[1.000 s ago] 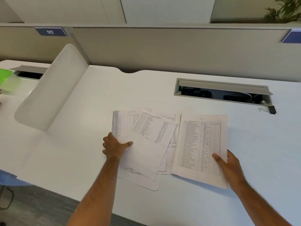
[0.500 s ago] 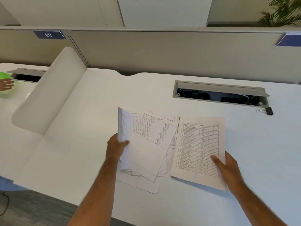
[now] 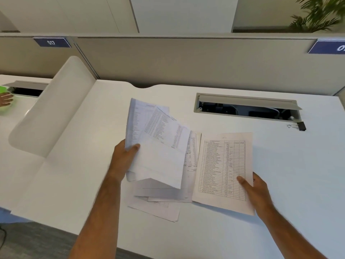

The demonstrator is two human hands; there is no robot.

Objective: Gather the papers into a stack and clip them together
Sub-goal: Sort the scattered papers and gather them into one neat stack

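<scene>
My left hand (image 3: 124,159) grips the left edge of a loose bundle of printed papers (image 3: 158,146), thumb on top, and holds it tilted up off the white desk (image 3: 298,184). More sheets (image 3: 160,202) lie flat underneath, fanned out. To the right lies a single table sheet (image 3: 222,171); my right hand (image 3: 254,189) pinches its lower right corner, thumb on the print. A black binder clip (image 3: 299,126) sits far right, near the cable slot, away from both hands.
An open cable slot (image 3: 246,109) is set into the desk behind the papers. A curved white divider (image 3: 54,107) stands at the left. Beyond it, another person's hand (image 3: 5,99) touches something green. The desk's front edge runs close below the papers.
My left hand has taken hold of the left bundle and raised its left side off the desk. My right hand stays on the table sheet's corner.
</scene>
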